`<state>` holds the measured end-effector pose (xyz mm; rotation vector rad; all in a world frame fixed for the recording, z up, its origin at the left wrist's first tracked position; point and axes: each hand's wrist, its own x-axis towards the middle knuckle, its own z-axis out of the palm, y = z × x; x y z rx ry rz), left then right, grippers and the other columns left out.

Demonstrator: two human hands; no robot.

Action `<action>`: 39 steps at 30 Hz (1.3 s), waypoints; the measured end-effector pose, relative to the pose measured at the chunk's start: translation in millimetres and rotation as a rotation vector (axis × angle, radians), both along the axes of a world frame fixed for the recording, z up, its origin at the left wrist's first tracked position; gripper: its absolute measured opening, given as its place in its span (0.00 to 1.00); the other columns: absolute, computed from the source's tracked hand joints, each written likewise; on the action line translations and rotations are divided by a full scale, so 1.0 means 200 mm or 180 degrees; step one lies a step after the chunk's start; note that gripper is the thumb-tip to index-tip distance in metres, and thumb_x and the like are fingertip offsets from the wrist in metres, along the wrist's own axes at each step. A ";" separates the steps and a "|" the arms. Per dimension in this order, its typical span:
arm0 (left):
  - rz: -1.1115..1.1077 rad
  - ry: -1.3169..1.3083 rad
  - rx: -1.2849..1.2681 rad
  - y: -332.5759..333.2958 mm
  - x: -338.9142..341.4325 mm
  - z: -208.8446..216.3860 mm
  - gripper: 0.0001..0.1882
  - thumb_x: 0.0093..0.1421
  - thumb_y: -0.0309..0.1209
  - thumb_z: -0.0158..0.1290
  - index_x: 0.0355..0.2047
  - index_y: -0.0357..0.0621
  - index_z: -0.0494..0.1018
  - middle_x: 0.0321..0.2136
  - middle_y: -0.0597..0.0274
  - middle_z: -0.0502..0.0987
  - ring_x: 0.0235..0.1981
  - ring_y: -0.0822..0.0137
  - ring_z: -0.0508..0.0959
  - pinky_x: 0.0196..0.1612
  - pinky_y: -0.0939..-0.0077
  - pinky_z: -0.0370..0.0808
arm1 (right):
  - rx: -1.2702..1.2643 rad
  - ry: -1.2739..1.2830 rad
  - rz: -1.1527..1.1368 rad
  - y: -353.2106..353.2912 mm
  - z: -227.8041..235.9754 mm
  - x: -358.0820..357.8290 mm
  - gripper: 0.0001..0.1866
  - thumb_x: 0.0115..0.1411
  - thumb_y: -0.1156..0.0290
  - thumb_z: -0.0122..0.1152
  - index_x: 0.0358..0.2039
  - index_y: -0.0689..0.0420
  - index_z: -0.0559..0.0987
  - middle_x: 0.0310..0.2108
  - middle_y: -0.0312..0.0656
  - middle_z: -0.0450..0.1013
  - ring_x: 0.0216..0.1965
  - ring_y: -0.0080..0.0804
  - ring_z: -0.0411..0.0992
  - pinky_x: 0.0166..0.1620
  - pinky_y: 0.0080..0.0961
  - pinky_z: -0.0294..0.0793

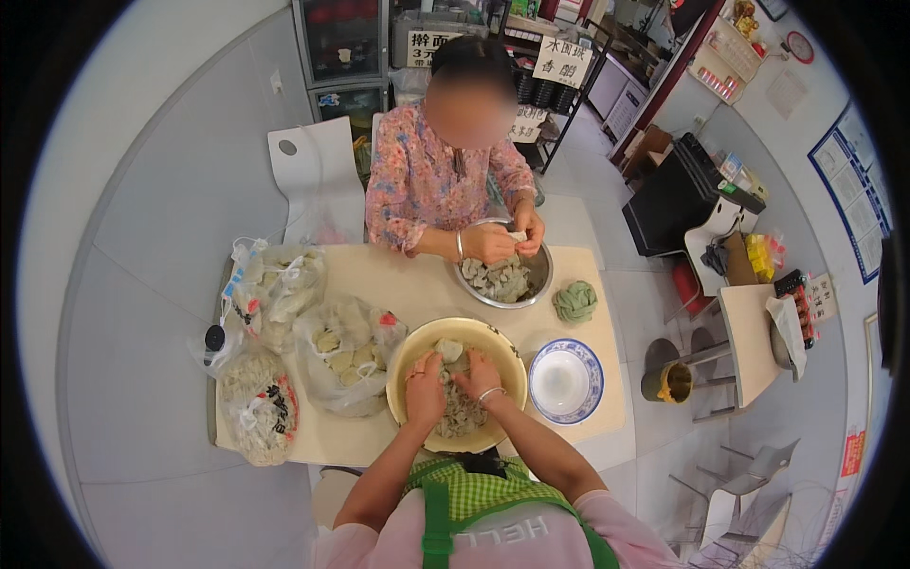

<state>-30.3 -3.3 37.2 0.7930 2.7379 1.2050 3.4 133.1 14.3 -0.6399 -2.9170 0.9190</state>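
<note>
Both my hands reach into a large yellow basin (513,365) that stands near the front edge of the table. Small torn greyish-green pieces of flatbread or dough (460,417) cover its bottom, and a rounder pale flat piece (448,350) lies near its far wall. On the left side of the basin, my left hand (424,389) rests with fingers forward and apart, close to that pale piece. My right hand (480,376) is opposite, its fingers spread and pointing inward over the pieces. The fingertips are partly lost among the pieces, and no firm grip shows in either hand.
Across the table a person's hands (502,245) work a piece over a metal bowl (542,284) of torn pieces. A blue-and-white bowl (566,381) and a green bundle (574,302) stand right. Clear plastic bags (346,356) of flat rounds crowd the left side.
</note>
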 end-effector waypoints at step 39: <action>0.0759 -0.1138 0.0170 -0.01 0.16 -0.06 0.24 0.58 0.47 0.37 0.23 0.39 0.72 0.19 0.45 0.71 0.23 0.46 0.71 0.27 0.58 0.66 | -0.0513 0.0541 0.0515 -0.14 0.09 0.18 0.12 0.49 0.74 0.49 0.36 0.59 0.74 0.29 0.51 0.71 0.28 0.45 0.69 0.32 0.34 0.68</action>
